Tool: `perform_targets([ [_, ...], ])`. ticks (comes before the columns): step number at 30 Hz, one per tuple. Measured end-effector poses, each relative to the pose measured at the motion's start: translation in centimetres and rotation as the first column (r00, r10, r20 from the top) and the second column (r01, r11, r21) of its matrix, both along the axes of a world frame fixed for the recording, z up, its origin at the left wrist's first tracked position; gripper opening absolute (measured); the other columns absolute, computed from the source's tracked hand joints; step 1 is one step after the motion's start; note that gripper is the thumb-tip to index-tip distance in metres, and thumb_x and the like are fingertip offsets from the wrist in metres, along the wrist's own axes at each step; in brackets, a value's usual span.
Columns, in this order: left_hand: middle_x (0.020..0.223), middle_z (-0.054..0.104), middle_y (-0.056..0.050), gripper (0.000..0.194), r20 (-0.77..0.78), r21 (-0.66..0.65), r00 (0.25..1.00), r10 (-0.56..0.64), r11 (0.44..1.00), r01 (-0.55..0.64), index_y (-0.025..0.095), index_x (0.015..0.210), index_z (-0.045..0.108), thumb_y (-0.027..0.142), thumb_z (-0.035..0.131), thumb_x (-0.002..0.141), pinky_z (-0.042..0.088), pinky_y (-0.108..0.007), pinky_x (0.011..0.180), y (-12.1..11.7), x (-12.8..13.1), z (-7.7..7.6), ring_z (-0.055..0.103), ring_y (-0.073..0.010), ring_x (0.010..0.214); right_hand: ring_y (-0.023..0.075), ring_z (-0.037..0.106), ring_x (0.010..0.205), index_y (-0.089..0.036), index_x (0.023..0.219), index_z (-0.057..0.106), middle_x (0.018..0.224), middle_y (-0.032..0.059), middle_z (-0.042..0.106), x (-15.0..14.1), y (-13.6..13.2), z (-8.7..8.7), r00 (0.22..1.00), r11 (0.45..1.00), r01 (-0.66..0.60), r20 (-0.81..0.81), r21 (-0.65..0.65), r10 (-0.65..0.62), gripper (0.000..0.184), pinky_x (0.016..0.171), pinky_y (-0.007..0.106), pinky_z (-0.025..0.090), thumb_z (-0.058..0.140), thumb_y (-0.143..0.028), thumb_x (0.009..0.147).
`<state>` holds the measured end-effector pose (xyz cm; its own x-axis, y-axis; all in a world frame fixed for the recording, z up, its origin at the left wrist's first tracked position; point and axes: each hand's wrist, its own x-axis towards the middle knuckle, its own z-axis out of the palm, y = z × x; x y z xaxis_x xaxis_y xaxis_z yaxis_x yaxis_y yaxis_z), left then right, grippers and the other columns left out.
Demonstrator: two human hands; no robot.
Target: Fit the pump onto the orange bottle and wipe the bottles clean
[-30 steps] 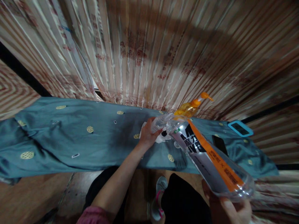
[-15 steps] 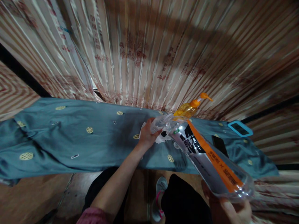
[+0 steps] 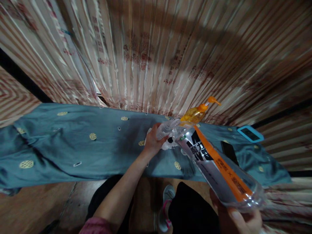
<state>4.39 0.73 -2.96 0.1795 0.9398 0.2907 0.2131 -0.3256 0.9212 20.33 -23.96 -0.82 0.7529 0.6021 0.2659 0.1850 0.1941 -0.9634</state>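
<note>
My right hand [image 3: 240, 219] is closed around the base of a large clear plastic bottle [image 3: 214, 162] with a grey and orange label. The bottle is tilted, its neck pointing up and left. My left hand [image 3: 154, 140] grips a small clear plastic bottle [image 3: 167, 128], whose upper end meets or overlaps the big bottle's neck; whether they touch I cannot tell. Under and beside the left hand shows a white thing with a black spot [image 3: 168, 144], mostly hidden. Just behind the necks stands a yellow-orange pump bottle [image 3: 195, 113], its lower part covered from view.
A teal patterned cloth [image 3: 102, 156] covers the narrow table. To the right lie a dark phone-like slab [image 3: 229, 152] and a blue-framed device [image 3: 250, 134]. A pleated curtain [image 3: 146, 78] hangs close behind the table. My legs are below its front edge.
Hardly anything differs. Both hands keep their hold on the bottles, and the view has shifted very slightly.
</note>
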Motion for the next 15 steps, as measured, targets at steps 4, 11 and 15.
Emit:
perform_targets([
  [4,0.109,0.073,-0.005,0.047,0.004,-0.008,1.000,0.001,1.000,-0.001,0.021,0.113,0.056,0.019,0.076,0.071,0.056,-0.035,0.086,0.00,0.00,0.03,0.070,-0.0228,0.096,0.0220,0.059,0.049,-0.016,0.137,0.049,0.073,0.0062,0.069,0.96,-0.11,-0.55,0.996,0.998,-0.056,-0.067,0.022,0.058,0.078,0.047,0.036,0.047,0.081,-0.030,0.067],
  [11,0.109,0.072,-0.005,0.049,0.019,-0.035,1.000,-0.003,0.999,0.003,0.020,0.114,0.056,0.018,0.076,0.070,0.055,-0.034,0.087,-0.06,0.03,0.08,0.070,-0.0231,0.097,0.0210,0.059,0.051,-0.016,0.138,0.048,0.079,0.0071,0.070,0.65,-0.22,-0.51,0.997,1.000,0.018,-0.077,0.007,-0.018,0.084,0.052,0.037,0.047,0.084,-0.031,0.064],
  [15,0.110,0.072,-0.005,0.048,0.007,-0.041,1.000,0.001,0.999,-0.001,0.021,0.114,0.056,0.020,0.076,0.070,0.055,-0.036,0.088,-0.06,-0.02,0.06,0.069,-0.0238,0.098,0.0201,0.057,0.049,-0.016,0.136,0.049,0.070,0.0043,0.067,0.18,-0.04,-0.07,0.996,1.000,0.014,-0.091,-0.005,-0.014,0.081,0.048,0.034,0.046,0.083,-0.034,0.064],
])
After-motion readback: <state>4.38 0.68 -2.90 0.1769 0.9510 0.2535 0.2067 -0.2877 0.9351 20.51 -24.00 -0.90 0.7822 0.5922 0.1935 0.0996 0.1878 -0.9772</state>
